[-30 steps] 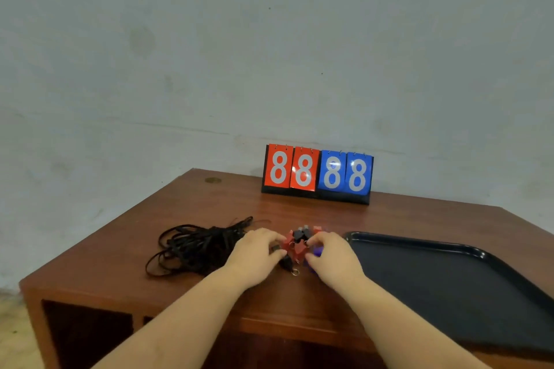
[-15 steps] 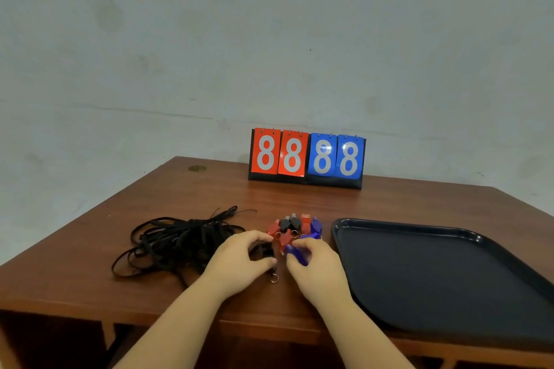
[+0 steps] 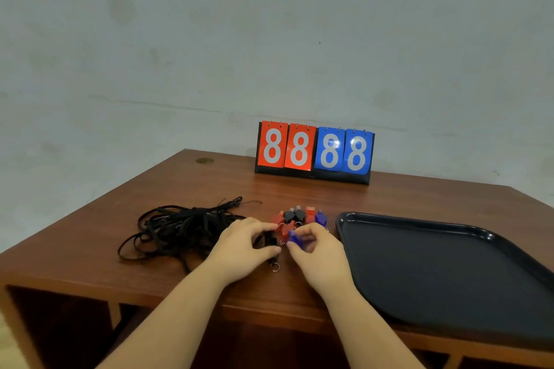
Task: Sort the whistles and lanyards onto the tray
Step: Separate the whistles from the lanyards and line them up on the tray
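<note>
On the wooden table (image 3: 209, 183), left hand (image 3: 242, 249) grips a black whistle (image 3: 269, 241), right hand (image 3: 317, 252) pinches a blue whistle (image 3: 295, 239).

Since 1.0 s ago, both hands have drawn back from the cluster of small red, black and blue plastic whistles (image 3: 299, 216) toward the near edge of the brown wooden counter (image 3: 209, 183). The left hand (image 3: 244, 249) now grips a black whistle with a metal ring (image 3: 271, 244) at its fingers, and the right hand (image 3: 319, 252) pinches a blue plastic whistle (image 3: 295, 239), both lifted out of the cluster.
</note>
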